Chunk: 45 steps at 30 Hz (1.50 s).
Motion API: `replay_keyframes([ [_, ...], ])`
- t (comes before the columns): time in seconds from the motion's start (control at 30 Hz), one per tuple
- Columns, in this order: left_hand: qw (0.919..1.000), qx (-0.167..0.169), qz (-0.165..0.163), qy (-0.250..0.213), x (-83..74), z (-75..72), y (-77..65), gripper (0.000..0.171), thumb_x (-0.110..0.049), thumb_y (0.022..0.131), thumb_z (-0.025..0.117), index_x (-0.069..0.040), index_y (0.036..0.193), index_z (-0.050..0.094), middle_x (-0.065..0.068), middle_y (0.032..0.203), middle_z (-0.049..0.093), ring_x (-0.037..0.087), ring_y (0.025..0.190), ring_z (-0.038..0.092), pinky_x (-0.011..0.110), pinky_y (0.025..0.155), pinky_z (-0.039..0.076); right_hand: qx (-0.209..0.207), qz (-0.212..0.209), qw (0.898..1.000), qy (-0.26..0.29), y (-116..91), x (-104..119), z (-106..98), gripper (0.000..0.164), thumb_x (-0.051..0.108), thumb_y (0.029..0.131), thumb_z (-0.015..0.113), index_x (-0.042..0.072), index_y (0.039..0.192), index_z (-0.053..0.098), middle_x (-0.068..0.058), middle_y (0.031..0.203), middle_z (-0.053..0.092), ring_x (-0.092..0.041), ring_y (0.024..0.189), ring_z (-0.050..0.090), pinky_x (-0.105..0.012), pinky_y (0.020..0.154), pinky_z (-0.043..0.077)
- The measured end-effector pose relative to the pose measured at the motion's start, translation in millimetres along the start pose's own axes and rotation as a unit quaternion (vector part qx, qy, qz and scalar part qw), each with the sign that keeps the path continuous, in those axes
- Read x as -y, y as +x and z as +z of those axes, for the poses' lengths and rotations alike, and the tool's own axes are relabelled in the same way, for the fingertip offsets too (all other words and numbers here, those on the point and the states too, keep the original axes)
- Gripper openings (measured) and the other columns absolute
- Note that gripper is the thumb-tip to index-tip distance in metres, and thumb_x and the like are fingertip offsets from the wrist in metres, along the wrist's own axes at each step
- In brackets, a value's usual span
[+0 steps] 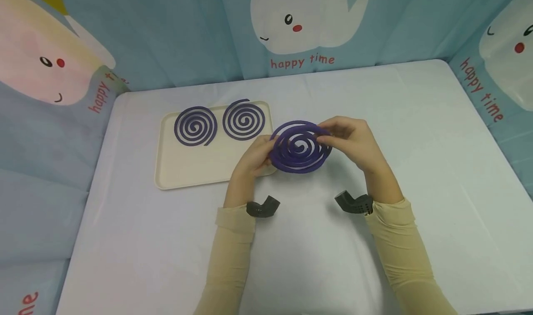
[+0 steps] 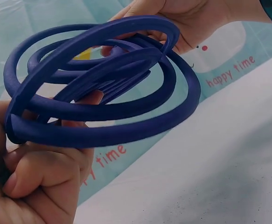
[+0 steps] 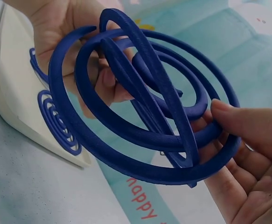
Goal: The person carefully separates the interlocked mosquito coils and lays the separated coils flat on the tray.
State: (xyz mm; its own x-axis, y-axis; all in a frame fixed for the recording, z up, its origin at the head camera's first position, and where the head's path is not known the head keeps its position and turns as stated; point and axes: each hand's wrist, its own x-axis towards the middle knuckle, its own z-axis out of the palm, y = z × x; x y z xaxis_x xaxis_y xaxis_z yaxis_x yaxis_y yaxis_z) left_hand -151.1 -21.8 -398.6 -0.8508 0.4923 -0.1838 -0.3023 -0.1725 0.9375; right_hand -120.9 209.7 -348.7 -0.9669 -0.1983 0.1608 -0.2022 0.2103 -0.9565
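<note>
Dark purple-blue mosquito coils (image 1: 300, 169), seemingly two spirals hooked through each other, are held above the table between both hands. My left hand (image 1: 253, 158) grips their left edge, thumb and fingers bent around the rim. On the opposite side my right hand (image 1: 350, 138) pinches the outer rings between thumb and fingers. In the right wrist view, one spiral (image 3: 140, 174) lies broad while another crosses it steeply tilted. The left wrist view shows the rings (image 2: 126, 133) spread apart and overlapping. Both hands' fingertips are partly hidden by the rings.
A cream tray (image 1: 195, 169) lies on the white table, left of the held coils. At its far side are a left mosquito coil (image 1: 195, 127) and a right one (image 1: 244, 120), whose outer end reaches past the rim. A printed blue curtain (image 1: 187, 37) borders the table.
</note>
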Motion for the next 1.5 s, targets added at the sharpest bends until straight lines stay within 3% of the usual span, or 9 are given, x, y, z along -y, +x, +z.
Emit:
replay_keyframes([
  [0.3,0.9992,-0.021,-0.034,0.004,10.3,4.9,-8.7,0.037,-0.012,0.097,0.043,-0.013,0.061,0.055,-0.008,0.046,0.046,0.001,0.038,0.033,0.013,0.035,0.025,-0.012,0.054,0.998,0.013,-10.5,-9.0,2.5,0.024,-0.001,0.079,0.073,-0.01,0.1,0.065,0.007,0.083,0.069,-0.01,0.075,0.066,-0.021,0.071,0.052],
  [0.47,0.9996,-0.011,-0.024,-0.001,13.8,4.8,-9.7,0.036,-0.011,0.099,0.042,-0.011,0.066,0.057,-0.007,0.047,0.048,0.001,0.036,0.034,0.012,0.034,0.027,-0.018,0.065,0.997,0.022,-13.6,-15.9,2.2,0.02,-0.003,0.079,0.073,-0.007,0.097,0.067,0.008,0.082,0.069,-0.008,0.075,0.066,-0.02,0.073,0.052],
  [0.73,0.9999,0.003,-0.01,0.013,13.0,3.9,-5.4,0.035,-0.011,0.1,0.042,-0.01,0.068,0.058,-0.006,0.048,0.045,0.002,0.037,0.031,0.014,0.035,0.024,-0.029,0.053,0.997,0.04,-11.6,-19.3,-0.4,0.015,-0.007,0.079,0.07,-0.007,0.094,0.068,0.008,0.081,0.07,-0.008,0.075,0.066,-0.021,0.072,0.054],
  [0.93,0.9996,-0.008,-0.015,0.024,7.3,4.4,-3.8,0.027,-0.013,0.1,0.043,-0.005,0.08,0.058,-0.005,0.054,0.054,0.002,0.04,0.04,0.014,0.036,0.029,-0.041,0.032,0.997,0.063,-8.2,-17.9,-1.5,0.015,-0.01,0.078,0.07,0.001,0.088,0.072,0.005,0.081,0.07,-0.009,0.074,0.066,-0.021,0.07,0.054],
  [1.07,0.9988,-0.014,0.001,0.047,5.6,6.7,-1.9,0.029,-0.016,0.101,0.041,-0.006,0.079,0.056,-0.006,0.051,0.048,0.003,0.039,0.033,0.015,0.037,0.025,-0.047,0.03,0.995,0.083,-5.8,-17.0,0.1,0.016,-0.011,0.079,0.068,0.002,0.088,0.071,0.005,0.081,0.07,-0.009,0.073,0.066,-0.022,0.07,0.054],
  [1.2,0.9975,-0.033,0.003,0.063,4.8,11.3,0.3,0.034,-0.019,0.101,0.042,-0.01,0.07,0.052,-0.007,0.048,0.041,0.003,0.039,0.03,0.015,0.037,0.023,-0.009,0.037,0.998,0.041,-3.8,-14.5,2.8,0.016,-0.008,0.081,0.068,-0.004,0.097,0.066,0.003,0.087,0.068,-0.009,0.079,0.065,-0.021,0.072,0.053],
  [1.37,0.9991,-0.031,0.002,0.029,5.2,16.1,3.3,0.03,-0.017,0.101,0.044,-0.007,0.075,0.056,-0.006,0.051,0.047,0.003,0.04,0.034,0.015,0.038,0.026,0.076,0.037,0.996,-0.033,-0.2,-11.8,9.7,0.026,0.003,0.081,0.072,-0.006,0.104,0.062,-0.011,0.097,0.065,-0.013,0.086,0.062,-0.022,0.075,0.052],
  [1.5,0.9997,-0.02,0.005,0.013,4.6,18.2,4.2,0.027,-0.018,0.101,0.044,-0.006,0.08,0.058,-0.007,0.052,0.048,0.002,0.042,0.034,0.015,0.039,0.026,0.073,0.043,0.995,-0.061,3.1,-10.8,14.2,0.025,0.007,0.079,0.076,-0.005,0.098,0.066,-0.012,0.093,0.068,-0.013,0.081,0.062,-0.022,0.073,0.052],
])
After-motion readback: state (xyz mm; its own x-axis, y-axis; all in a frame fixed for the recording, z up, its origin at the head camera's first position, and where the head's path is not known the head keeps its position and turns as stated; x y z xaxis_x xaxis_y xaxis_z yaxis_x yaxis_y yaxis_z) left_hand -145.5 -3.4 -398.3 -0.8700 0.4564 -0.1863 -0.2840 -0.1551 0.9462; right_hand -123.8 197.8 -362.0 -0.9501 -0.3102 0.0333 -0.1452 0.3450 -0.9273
